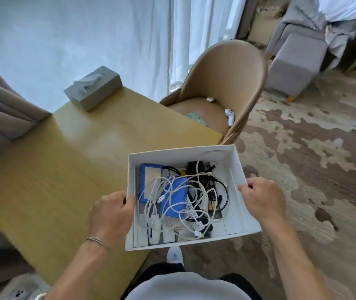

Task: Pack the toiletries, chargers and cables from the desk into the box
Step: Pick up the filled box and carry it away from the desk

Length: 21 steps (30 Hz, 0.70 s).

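A white cardboard box hangs off the near right corner of the wooden desk, held by both hands. My left hand grips its left wall, my right hand its right wall. Inside lie tangled white cables, black cables, a black charger, two blue packets and white tubes at the near end.
A grey tissue box stands at the desk's far edge. A tan chair beyond the desk holds small items, among them a white game controller. A grey armchair sits far right; patterned carpet lies below.
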{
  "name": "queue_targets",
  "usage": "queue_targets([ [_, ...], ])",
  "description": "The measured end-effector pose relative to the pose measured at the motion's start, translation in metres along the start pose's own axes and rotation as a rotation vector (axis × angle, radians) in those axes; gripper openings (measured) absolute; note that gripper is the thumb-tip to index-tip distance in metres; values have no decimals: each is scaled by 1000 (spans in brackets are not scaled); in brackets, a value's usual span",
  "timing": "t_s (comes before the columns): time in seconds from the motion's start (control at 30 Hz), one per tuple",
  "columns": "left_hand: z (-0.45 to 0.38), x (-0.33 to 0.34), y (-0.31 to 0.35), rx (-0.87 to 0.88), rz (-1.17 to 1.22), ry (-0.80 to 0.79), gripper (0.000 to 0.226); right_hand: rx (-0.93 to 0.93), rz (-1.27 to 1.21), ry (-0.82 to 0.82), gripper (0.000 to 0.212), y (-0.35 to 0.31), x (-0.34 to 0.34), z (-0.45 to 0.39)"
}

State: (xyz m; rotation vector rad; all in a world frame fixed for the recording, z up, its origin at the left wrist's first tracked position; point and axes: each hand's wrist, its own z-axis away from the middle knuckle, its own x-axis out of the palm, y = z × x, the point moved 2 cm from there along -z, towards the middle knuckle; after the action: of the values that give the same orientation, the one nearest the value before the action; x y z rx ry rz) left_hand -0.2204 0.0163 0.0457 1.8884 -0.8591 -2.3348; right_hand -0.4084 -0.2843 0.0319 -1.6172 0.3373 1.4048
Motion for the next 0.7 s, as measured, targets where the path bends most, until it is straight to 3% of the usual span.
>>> queue_targets([
  [0.3, 55, 51, 100, 276, 4, -151, 49, 287, -16, 169, 51, 124, -62, 114],
  [0.7, 226, 140, 253, 735, -72, -261, 49, 703, -74, 374, 53, 304, -140, 350],
])
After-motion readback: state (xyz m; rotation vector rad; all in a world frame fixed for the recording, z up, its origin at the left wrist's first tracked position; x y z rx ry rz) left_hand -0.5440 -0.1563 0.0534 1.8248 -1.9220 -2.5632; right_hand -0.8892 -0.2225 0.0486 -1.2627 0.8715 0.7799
